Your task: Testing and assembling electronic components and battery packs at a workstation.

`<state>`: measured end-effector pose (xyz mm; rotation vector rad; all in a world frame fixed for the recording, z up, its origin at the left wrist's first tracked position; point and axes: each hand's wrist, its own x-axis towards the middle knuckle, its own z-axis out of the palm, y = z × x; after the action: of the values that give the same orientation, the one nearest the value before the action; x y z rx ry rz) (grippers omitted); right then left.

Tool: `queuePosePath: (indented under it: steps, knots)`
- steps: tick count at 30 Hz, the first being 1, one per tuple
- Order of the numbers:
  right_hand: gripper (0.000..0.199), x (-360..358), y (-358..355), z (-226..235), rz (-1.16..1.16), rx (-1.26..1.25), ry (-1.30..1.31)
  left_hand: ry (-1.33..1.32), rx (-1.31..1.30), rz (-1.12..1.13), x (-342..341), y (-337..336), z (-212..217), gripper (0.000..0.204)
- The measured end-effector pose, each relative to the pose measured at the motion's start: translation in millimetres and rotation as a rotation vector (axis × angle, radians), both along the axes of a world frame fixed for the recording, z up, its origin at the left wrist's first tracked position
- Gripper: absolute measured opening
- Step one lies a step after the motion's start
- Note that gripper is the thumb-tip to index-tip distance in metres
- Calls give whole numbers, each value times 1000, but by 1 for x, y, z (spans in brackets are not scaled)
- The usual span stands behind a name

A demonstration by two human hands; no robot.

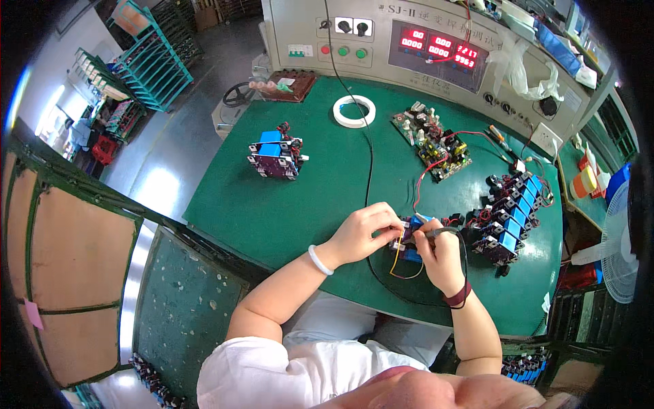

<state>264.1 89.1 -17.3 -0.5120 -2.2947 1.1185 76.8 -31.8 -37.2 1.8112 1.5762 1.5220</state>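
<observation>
Together, both hands [402,238] clamp a small blue-capped circuit board [409,235] trailing red and yellow wires.

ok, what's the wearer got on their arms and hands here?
Both hands bare, no gloves. Left hand has a pale, whitish bangle at the wrist; right hand has a dark maroon band at the wrist. Forearms bare; short white sleeve at the left shoulder.

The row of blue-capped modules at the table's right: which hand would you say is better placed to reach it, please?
Probably the right hand: it lies just beside the row of blue-capped modules, though it holds a probe-like tool. The left hand sits farther away, gripping the small board.
</observation>
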Motion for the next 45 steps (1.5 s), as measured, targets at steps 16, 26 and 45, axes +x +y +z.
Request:
queuePosePath:
  steps: [16,26,45]
  knots:
    - [21,40,19,6,7,-181,436,-416,-217,-685,-16,-14,8,15]
    - [44,23,19,1,-111,261,119,159,-2,55,6,32,4,24]
    - [56,39,8,-4,-87,470,-16,602,36,154,-24,36,11,27]
